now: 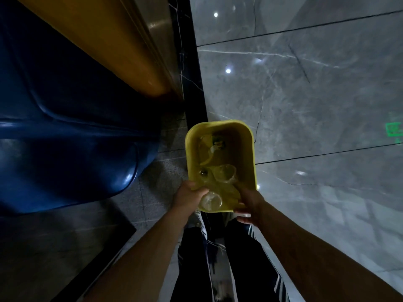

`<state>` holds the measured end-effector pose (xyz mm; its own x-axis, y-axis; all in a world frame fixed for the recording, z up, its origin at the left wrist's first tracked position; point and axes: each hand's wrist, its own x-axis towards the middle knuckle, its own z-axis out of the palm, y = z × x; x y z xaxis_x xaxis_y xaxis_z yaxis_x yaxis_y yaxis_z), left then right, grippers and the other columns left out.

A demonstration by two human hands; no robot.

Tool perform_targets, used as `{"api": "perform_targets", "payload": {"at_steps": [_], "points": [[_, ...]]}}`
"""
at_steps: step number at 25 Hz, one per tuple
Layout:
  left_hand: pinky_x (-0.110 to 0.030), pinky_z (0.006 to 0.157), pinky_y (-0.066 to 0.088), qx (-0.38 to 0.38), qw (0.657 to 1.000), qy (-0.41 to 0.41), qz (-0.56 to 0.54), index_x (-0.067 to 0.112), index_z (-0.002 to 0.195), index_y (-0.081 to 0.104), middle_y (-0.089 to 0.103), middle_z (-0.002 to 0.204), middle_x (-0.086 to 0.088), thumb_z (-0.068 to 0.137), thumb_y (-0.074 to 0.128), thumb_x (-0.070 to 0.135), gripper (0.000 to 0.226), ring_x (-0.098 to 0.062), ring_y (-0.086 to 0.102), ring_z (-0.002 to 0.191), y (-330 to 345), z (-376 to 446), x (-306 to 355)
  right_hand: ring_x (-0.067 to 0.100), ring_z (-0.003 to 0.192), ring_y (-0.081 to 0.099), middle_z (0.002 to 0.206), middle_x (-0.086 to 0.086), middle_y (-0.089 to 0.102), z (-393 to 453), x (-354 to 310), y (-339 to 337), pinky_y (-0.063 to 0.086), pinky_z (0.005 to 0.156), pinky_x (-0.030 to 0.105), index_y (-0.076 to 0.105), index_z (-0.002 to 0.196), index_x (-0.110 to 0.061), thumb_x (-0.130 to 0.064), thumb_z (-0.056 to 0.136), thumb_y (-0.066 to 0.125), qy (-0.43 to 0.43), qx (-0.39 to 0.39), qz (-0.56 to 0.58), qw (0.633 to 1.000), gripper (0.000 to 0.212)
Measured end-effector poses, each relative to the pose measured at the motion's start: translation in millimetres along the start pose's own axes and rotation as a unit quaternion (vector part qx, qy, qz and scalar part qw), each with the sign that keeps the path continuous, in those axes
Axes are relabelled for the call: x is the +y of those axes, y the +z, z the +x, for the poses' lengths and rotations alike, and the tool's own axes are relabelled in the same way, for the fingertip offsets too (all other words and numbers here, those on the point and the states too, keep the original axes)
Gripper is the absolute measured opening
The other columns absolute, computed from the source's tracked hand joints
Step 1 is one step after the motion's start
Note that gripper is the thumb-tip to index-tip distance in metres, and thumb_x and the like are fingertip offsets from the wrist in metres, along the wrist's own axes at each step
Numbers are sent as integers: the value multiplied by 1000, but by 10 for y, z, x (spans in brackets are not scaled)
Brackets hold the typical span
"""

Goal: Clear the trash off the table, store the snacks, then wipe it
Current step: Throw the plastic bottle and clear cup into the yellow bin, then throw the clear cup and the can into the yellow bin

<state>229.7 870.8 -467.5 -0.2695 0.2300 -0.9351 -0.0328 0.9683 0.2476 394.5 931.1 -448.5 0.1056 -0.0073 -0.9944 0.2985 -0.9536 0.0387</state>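
I hold a small yellow bin point(246, 149) in front of me over the floor, seen from above. My left hand point(188, 196) grips its near left rim and my right hand point(250, 203) grips its near right rim. Inside lie clear plastic cups point(224, 172), one more clear cup point(211, 201) near my left thumb, and a small dark wrapper point(219, 142) toward the far end. No table is in view.
A big blue bin point(65, 138) and a yellow one point(98, 33) stand at the left. A black strip point(192, 73) runs along the grey marble floor point(305, 94). My legs in dark striped trousers point(239, 258) are below.
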Motion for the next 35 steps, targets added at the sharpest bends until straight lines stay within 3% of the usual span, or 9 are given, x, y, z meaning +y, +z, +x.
{"api": "perform_targets", "payload": {"at_steps": [4,8,14,18,21,24,28,31,35], "points": [[-33,86,50,-17,1000,11,7,15,112,62,65,119,-14,86,65,29,31,-30,64,107,-59,-110,-69,34,100,61,121,18,61,-207,86,46,52,82,42,52,127,-12,-39,90,57,-55,32,-111,992,45],[-40,93,51,-16,997,57,53,10,112,62,66,117,-19,87,63,22,28,-33,62,108,-219,-458,-52,30,94,62,107,14,66,-604,203,-5,51,88,39,58,114,-19,-40,91,49,-193,73,-366,907,32],[-26,70,43,-38,973,126,188,18,100,62,72,99,-5,85,61,38,26,-20,66,97,-664,-1508,67,32,104,63,116,18,66,-1601,293,-190,47,84,34,59,117,-19,-44,97,38,-260,90,-458,845,39],[-28,79,45,-26,945,172,278,18,96,63,71,103,-6,85,56,36,22,-20,64,100,-1058,-2357,147,29,108,63,120,12,67,-2508,387,-239,51,89,35,56,123,-22,-42,93,47,-302,102,-507,801,37],[-29,77,45,-21,916,225,333,17,95,62,70,104,-8,85,55,35,22,-19,63,95,-1280,-2955,107,28,111,62,124,10,66,-3123,521,-254,50,92,34,55,126,-22,-41,93,50,-322,91,-529,780,38],[-32,84,46,-8,896,255,364,15,98,61,65,110,-9,86,57,36,24,-23,61,104,-1433,-3446,-17,25,114,61,127,7,64,-3621,673,-235,50,95,34,52,130,-24,-40,92,53,-356,66,-554,749,41],[-32,89,43,9,893,240,381,15,119,57,56,130,-9,93,49,35,34,-27,54,119,-1451,-3933,-361,22,112,62,127,3,64,-4030,928,-260,49,86,30,52,129,-26,-41,93,50,-412,71,-605,677,39],[-33,97,43,29,912,209,353,24,130,53,53,139,-6,93,46,42,41,-26,52,125,-1373,-4209,-754,21,114,61,130,1,60,-4174,1094,-301,47,86,28,51,132,-27,-41,94,51,-435,51,-657,614,41],[-38,99,46,96,922,206,312,21,129,56,59,132,-10,94,48,41,41,-29,56,121,-1122,-4565,-1358,18,116,59,132,3,59,-4256,1267,-316,46,90,25,48,134,-20,-40,96,50,-445,17,-717,535,42]]}}
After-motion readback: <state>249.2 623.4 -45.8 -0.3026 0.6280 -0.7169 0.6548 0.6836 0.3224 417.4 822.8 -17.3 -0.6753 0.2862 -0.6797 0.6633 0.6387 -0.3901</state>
